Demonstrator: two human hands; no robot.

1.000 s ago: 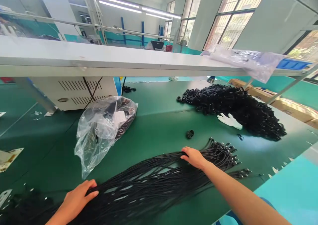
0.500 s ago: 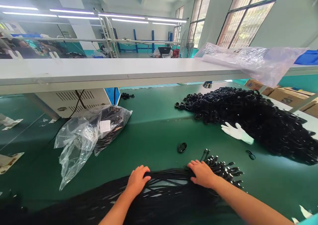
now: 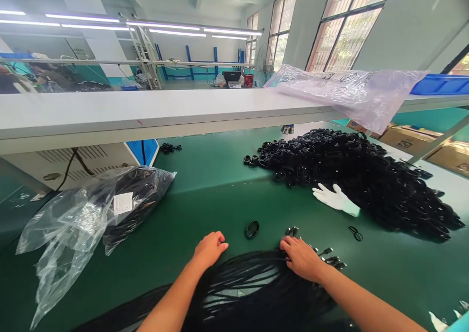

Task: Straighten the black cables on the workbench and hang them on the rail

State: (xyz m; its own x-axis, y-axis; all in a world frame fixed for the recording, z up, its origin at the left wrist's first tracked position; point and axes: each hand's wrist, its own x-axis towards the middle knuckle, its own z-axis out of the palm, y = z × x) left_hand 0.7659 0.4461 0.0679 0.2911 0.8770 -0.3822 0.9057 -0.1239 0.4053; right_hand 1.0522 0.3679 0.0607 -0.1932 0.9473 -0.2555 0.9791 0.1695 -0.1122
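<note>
A thick bundle of black cables [image 3: 256,268] runs along the front of the green table, with metal-tipped plugs [image 3: 335,262] at its right end. My right hand [image 3: 302,259] is closed over the bundle just behind the plugs, hiding some of them. My left hand [image 3: 209,250] is at the far edge of the bundle, its thumb and fingertips apart and bent, with nothing visible between them. Beyond the hands, between them, lies a small black oval case [image 3: 252,230].
A large heap of black coiled cables [image 3: 340,170] covers the right side, with a white glove [image 3: 335,199] and a small black loop [image 3: 355,233] by it. A clear plastic bag [image 3: 128,210] of black items lies left. A white shelf [image 3: 176,109] crosses above the table.
My left hand has come off the bundle toward its far edge. My right hand stays on the cables, and fewer plugs show past it. The view has turned slightly right.
</note>
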